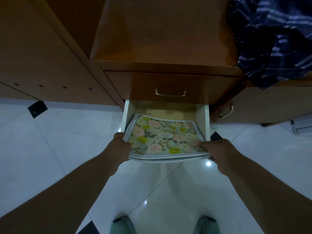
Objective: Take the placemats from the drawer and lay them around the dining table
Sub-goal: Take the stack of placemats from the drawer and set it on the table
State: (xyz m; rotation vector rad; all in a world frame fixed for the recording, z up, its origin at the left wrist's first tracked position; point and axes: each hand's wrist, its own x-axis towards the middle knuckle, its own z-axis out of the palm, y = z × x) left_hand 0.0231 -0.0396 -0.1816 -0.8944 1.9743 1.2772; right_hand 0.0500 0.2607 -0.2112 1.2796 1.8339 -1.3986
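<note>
A stack of floral placemats (163, 139) with pale grey borders sags between my two hands, its far part still over the open lower drawer (125, 115). My left hand (121, 146) grips the stack's left edge. My right hand (215, 153) grips its right edge, thumb on top. The drawer has white side walls and a bare wooden bottom behind the mats. The dining table is not in view.
Above the open drawer is a shut drawer with a brass handle (170, 92) in a brown wooden cabinet (160, 39). A dark striped cloth (276, 41) hangs at the upper right. White glossy floor tiles (67, 135) lie below, and my feet (122, 224) stand near the bottom edge.
</note>
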